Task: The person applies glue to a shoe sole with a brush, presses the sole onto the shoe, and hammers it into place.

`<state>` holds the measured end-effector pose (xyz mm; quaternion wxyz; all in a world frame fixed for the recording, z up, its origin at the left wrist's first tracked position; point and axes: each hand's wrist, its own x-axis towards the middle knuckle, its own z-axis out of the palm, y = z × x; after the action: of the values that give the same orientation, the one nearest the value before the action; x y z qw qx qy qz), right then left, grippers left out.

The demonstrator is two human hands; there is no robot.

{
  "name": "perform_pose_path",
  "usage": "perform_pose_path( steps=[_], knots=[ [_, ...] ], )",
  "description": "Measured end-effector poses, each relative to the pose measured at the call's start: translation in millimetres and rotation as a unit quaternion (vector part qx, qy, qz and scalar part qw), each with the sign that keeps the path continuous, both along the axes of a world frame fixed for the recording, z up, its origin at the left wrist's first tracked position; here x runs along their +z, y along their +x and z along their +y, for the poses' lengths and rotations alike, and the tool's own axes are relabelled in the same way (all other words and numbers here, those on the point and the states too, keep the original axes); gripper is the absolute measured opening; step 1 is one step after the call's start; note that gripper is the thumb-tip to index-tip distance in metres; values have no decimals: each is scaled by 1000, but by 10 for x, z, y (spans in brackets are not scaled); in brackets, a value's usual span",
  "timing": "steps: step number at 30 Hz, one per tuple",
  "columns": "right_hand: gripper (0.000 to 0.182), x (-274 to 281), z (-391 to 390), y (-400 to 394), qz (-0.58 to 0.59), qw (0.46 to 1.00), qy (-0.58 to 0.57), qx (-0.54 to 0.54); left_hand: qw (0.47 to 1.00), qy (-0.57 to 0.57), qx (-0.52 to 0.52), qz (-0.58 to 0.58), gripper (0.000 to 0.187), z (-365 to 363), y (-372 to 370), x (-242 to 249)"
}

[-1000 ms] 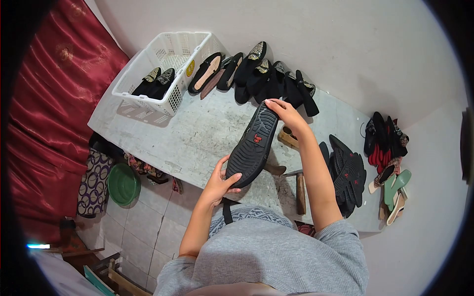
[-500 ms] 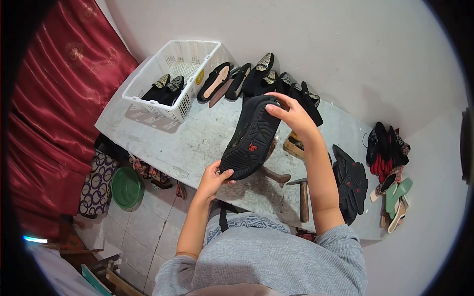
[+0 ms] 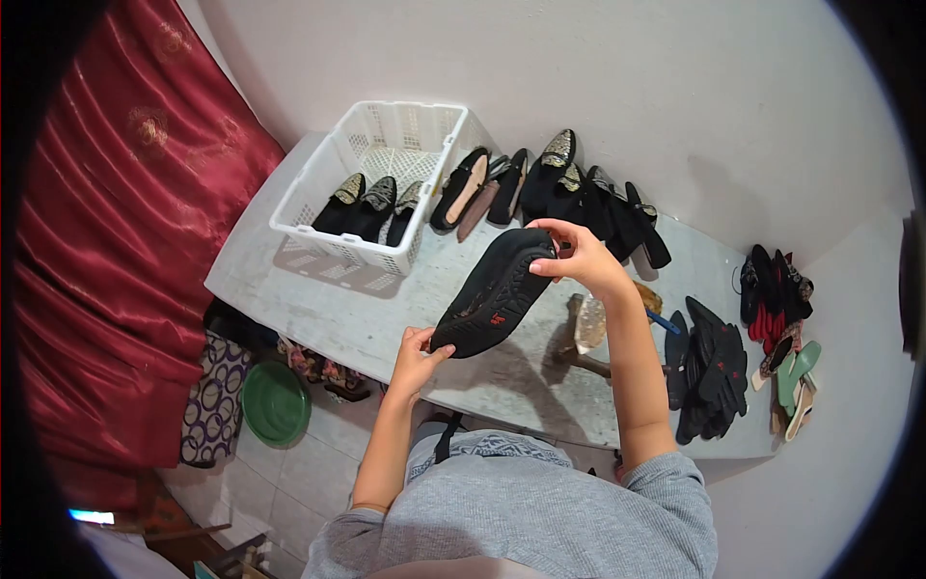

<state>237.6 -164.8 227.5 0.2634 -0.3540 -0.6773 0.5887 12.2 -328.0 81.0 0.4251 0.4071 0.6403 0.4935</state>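
Observation:
A black shoe [image 3: 494, 294] is held over the table [image 3: 371, 323], its ribbed black sole with a red mark turned towards me. My left hand [image 3: 422, 359] pinches the lower end between thumb and fingers. At the upper end, my right hand [image 3: 584, 259] grips the edge, thumb on the sole side and fingers partly hidden behind. Beneath my right forearm stands a pale-topped shoe anvil [image 3: 590, 323], partly covered by the arm. Farther right lies a pile of black soles [image 3: 714, 372].
A white plastic crate [image 3: 280, 227] at the back left holds three black shoes with glittery fronts. Several more shoes [image 3: 558, 164] line the wall beside it. Green sandals [image 3: 796, 372] sit at the far right end. On the floor, left, is a green basin [image 3: 276, 405].
The view has shifted. Three shoes now show in the crate instead of two. The hammer seen on the table is out of sight, and the held shoe looks lower and differently angled.

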Motion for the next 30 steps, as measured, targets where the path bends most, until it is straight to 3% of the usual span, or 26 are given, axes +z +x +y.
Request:
perform_pose_path(
  steps=[1,11,13,22,30],
  knots=[
    [56,24,-36,-118,5,1000,2,0,998,-2,3,61,32,-7,-135,42],
    [66,70,-271,-958,1,995,104,6,992,29,-34,118,33,144,-1286,108],
    [62,19,-293,-987,29,988,151,-7,989,32,-27,145,30,169,-1378,188],
    [65,98,-170,-882,-49,983,177,8,982,87,1,169,28,366,-1391,174],
    [67,127,140,-928,-34,975,212,49,975,117,18,190,32,518,-1592,285]
  ],
)
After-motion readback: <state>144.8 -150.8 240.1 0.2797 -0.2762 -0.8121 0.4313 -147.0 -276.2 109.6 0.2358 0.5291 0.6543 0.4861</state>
